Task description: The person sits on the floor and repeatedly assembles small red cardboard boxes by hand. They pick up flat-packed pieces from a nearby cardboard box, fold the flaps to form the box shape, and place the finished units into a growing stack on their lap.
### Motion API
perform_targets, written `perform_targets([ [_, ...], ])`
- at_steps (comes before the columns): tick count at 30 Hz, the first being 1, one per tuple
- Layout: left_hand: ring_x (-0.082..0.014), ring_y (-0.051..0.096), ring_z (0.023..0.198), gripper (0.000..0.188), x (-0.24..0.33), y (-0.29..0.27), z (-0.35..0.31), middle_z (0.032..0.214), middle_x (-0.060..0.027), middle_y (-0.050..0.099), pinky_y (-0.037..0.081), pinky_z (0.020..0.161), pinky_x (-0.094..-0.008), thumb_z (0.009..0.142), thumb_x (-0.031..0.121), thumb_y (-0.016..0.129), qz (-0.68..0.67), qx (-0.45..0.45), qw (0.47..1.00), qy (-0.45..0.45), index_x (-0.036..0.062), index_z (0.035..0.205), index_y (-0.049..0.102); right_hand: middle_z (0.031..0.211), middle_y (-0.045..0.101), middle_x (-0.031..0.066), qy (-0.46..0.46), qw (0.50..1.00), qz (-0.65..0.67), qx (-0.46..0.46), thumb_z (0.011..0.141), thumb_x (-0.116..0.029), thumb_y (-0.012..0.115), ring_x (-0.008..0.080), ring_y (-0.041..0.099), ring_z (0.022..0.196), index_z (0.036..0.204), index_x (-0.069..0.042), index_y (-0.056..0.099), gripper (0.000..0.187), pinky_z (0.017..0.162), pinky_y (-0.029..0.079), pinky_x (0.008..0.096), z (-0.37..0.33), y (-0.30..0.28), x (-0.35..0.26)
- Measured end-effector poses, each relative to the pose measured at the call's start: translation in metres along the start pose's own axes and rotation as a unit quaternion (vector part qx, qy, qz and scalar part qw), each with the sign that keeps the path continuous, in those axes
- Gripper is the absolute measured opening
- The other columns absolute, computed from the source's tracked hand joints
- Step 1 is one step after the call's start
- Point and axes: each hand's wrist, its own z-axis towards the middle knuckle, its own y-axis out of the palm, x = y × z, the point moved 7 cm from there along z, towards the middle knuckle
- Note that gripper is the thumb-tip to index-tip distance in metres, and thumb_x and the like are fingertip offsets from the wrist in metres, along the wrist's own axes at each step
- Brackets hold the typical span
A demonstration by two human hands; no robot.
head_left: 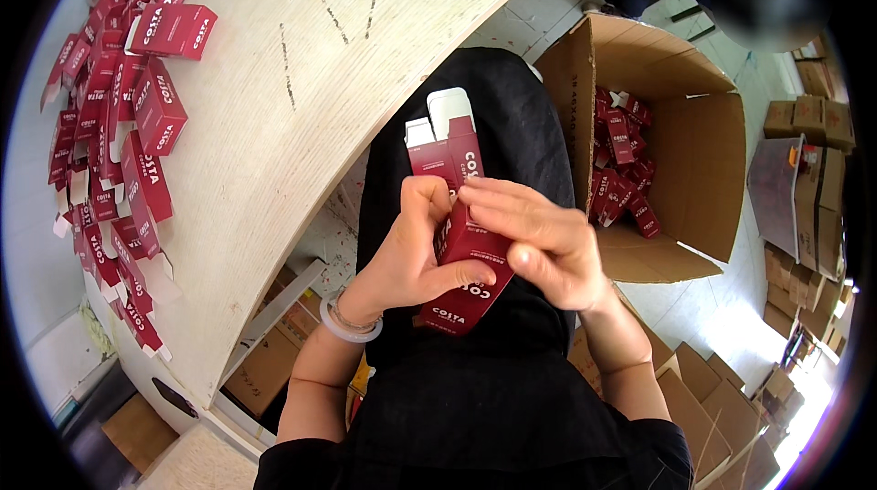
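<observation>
Above my lap, a small dark red carton (477,239) with pale printing slants between my hands. Its far end stands open, with white flaps (449,105) sticking up. My left hand (413,257) grips it from the left, index finger bent and thumb lying across the lower part. From the right, my right hand (546,239) presses on it, fingers together along its upper face and thumb near its right edge. My fingers cover the carton's middle, so I cannot tell whether the red part below is a second carton.
Many red cartons (163,106) are heaped along the pale wooden table's (301,79) left edge, some with open flaps. To my right stands a large open cardboard box (681,216) holding several red cartons (621,138). Brown boxes (808,193) are stacked further right. Flattened cardboard (699,399) lies at lower right.
</observation>
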Motion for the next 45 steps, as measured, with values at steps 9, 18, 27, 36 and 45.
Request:
perform_targets([
  [9,-0.0253,0.06,0.097,0.059,0.001,0.028,0.017,0.111,-0.0181,0.054,0.049,0.084,-0.0344,0.085,0.035,0.071,0.003,-0.034,0.999,0.005,0.0,0.113,0.033,0.105,0.07,0.0143,0.191,0.929,-0.214,0.235,0.087,-0.004,0.06,0.0243,0.064,0.099,0.093,0.002,0.07,0.013,0.088,0.049,0.0362,-0.031,-0.093,0.002],
  [18,-0.0148,0.064,0.089,0.02,-0.041,-0.045,-0.021,0.1,-0.0124,0.064,0.052,0.071,-0.0258,0.089,0.001,0.064,0.115,0.245,0.96,-0.074,0.002,0.096,0.045,0.09,0.065,0.0091,-0.021,0.918,-0.393,0.043,0.079,-0.021,0.071,0.0287,0.059,0.093,0.086,-0.003,0.065,0.02,0.082,0.046,0.0402,0.045,-0.006,0.082],
  [27,-0.0233,0.047,0.122,0.076,-0.047,-0.036,-0.023,0.13,-0.014,0.046,0.045,0.097,-0.0372,0.071,0.01,0.082,-0.036,0.149,0.982,-0.109,0.0057,0.13,0.034,0.077,0.05,0.0057,-0.072,0.91,-0.409,-0.006,0.072,-0.042,0.075,0.0267,0.047,0.08,0.072,-0.008,0.055,0.04,0.074,0.035,0.0388,0.039,0.024,0.074],
  [36,-0.0251,0.046,0.128,0.115,0.001,0.021,0.012,0.138,-0.0151,0.044,0.04,0.104,-0.0371,0.062,0.023,0.092,-0.015,-0.022,0.992,-0.122,0.001,0.147,0.019,0.09,0.052,0.0097,-0.165,0.907,-0.345,0.177,0.056,-0.02,0.085,0.028,0.05,0.086,0.073,-0.007,0.059,0.034,0.071,0.045,0.0349,0.01,-0.005,-0.029],
  [45,-0.025,0.043,0.129,0.108,0.026,0.017,0.008,0.144,-0.0179,0.036,0.041,0.103,-0.0375,0.075,0.017,0.084,-0.116,0.046,0.991,0.048,0.0022,0.151,0.008,0.135,0.034,0.0284,-0.171,0.954,-0.075,0.234,0.088,-0.012,0.066,0.0365,0.049,0.122,0.13,0.007,0.035,0.055,0.098,0.046,0.0417,0.004,-0.007,-0.02],
])
